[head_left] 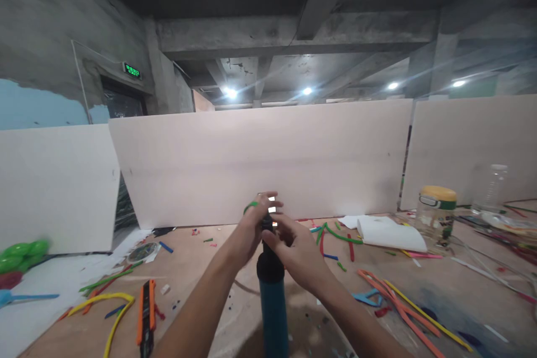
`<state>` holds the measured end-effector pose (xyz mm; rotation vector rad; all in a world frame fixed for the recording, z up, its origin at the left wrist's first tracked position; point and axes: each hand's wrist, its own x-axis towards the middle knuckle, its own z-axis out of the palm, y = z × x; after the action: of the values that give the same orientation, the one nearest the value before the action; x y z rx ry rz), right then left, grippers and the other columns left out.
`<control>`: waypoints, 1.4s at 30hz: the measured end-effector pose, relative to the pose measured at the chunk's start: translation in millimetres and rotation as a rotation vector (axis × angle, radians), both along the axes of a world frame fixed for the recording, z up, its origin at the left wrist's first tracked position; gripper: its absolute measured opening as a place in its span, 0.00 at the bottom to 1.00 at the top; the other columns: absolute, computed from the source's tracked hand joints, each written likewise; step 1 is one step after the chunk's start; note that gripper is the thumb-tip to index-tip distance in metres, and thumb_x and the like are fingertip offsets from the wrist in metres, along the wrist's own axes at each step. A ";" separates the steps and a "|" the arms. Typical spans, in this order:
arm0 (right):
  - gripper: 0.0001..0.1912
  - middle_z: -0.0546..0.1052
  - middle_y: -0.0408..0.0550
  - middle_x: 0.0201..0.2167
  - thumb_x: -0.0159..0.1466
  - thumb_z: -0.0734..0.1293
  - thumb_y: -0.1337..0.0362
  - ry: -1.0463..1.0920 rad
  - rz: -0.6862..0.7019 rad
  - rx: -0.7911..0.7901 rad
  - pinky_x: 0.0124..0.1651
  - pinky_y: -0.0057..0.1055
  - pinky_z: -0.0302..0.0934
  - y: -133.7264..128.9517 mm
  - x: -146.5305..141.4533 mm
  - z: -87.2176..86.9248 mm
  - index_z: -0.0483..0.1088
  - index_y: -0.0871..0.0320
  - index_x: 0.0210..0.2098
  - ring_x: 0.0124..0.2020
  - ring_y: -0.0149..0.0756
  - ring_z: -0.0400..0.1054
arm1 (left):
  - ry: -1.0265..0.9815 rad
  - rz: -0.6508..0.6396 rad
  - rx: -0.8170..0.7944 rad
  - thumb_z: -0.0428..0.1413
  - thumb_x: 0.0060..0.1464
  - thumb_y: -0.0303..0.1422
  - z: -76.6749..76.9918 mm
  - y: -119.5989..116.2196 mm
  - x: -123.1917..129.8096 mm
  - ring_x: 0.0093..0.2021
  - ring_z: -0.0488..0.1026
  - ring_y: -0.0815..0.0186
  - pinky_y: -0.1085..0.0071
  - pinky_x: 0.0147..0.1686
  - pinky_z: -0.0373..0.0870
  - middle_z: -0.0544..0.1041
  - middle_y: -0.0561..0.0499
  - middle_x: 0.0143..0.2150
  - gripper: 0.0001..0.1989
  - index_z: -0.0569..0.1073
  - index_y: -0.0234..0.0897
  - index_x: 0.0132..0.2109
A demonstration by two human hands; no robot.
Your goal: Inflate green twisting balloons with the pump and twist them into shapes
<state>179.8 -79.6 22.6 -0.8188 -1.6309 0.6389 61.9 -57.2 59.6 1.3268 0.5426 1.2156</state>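
Observation:
A blue hand pump with a black top stands upright in front of me. My left hand is at the left of its narrow black nozzle, fingers curled over the tip. A short piece of green balloon pokes out from the left hand; the rest of it is hidden by the fingers. From the right, my right hand closes around the nozzle, with the thumb against its near side. Behind the fingers, a small bright screen shows in part.
Uninflated balloons in several colours litter the table. An orange box cutter lies at left, near green inflated balloons. At right are a paper roll, a yellow-lidded jar and a clear bottle. White panels stand behind.

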 end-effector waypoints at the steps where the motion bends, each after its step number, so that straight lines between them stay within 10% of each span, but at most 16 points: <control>1: 0.07 0.63 0.38 0.18 0.60 0.65 0.61 0.018 0.078 -0.038 0.24 0.27 0.51 1.1 1.9 1.2 0.71 0.56 0.35 0.21 0.29 0.56 | 0.027 0.019 0.000 0.56 0.51 0.42 -6.4 -3.6 1.6 0.37 0.72 0.66 0.70 0.35 0.70 0.71 0.45 0.48 0.19 0.68 0.40 0.49; 9: 0.03 0.67 0.38 0.18 0.57 0.67 0.65 0.014 0.173 -0.152 0.21 0.24 0.51 14.7 17.9 -8.1 0.69 0.56 0.31 0.19 0.27 0.57 | 0.250 0.159 0.121 0.52 0.53 0.33 -12.7 -14.5 0.1 0.59 0.61 0.56 0.61 0.56 0.58 0.70 0.47 0.55 0.17 0.71 0.43 0.51; 16: 0.07 0.70 0.40 0.20 0.55 0.63 0.72 0.057 0.354 -0.266 0.23 0.25 0.55 20.1 16.8 -7.8 0.68 0.59 0.22 0.20 0.27 0.61 | 0.247 0.096 0.060 0.53 0.52 0.33 -15.3 -17.4 0.1 0.59 0.61 0.56 0.61 0.52 0.63 0.67 0.46 0.59 0.20 0.69 0.44 0.53; 23: 0.09 0.63 0.33 0.16 0.54 0.72 0.60 1.020 0.550 -0.566 0.18 0.18 0.50 17.1 28.8 11.4 0.72 0.57 0.32 0.15 0.20 0.52 | 0.217 0.089 -0.044 0.55 0.52 0.37 -12.2 -14.4 -4.0 0.27 0.71 0.67 0.70 0.24 0.68 0.76 0.44 0.40 0.16 0.72 0.38 0.47; 28: 0.13 0.51 0.31 0.13 0.54 0.72 0.55 0.737 0.398 -0.449 0.16 0.22 0.35 5.8 11.9 7.5 0.74 0.58 0.33 0.15 0.20 0.38 | 0.373 0.169 0.125 0.56 0.52 0.42 -14.9 -18.8 -0.3 0.16 0.60 0.73 0.75 0.19 0.58 0.64 0.57 0.17 0.18 0.74 0.36 0.46; 34: 0.17 0.53 0.35 0.16 0.57 0.68 0.52 0.421 0.153 -0.266 0.21 0.25 0.38 3.3 11.5 3.6 0.75 0.58 0.37 0.18 0.22 0.44 | 0.406 0.244 0.144 0.56 0.51 0.44 -15.6 -26.0 -3.1 0.17 0.59 0.73 0.76 0.18 0.56 0.62 0.57 0.16 0.16 0.74 0.34 0.37; 38: 0.18 0.62 0.38 0.23 0.57 0.68 0.52 0.348 0.263 -0.333 0.19 0.25 0.36 6.8 17.9 4.9 0.73 0.58 0.40 0.17 0.21 0.44 | 0.452 0.278 0.158 0.54 0.54 0.41 -14.2 -28.5 -7.6 0.17 0.60 0.73 0.76 0.19 0.57 0.64 0.56 0.15 0.13 0.72 0.34 0.31; 42: 0.18 0.54 0.34 0.16 0.57 0.67 0.50 0.227 0.202 -0.357 0.19 0.25 0.37 8.5 32.1 11.5 0.66 0.59 0.24 0.16 0.23 0.43 | 0.515 0.337 0.154 0.53 0.54 0.40 -10.4 -31.7 -8.7 0.16 0.60 0.73 0.76 0.19 0.56 0.62 0.58 0.14 0.12 0.72 0.35 0.30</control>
<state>211.9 -71.2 34.0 -0.8062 -1.4206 1.1487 53.2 -88.8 49.2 1.7430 1.0914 1.1981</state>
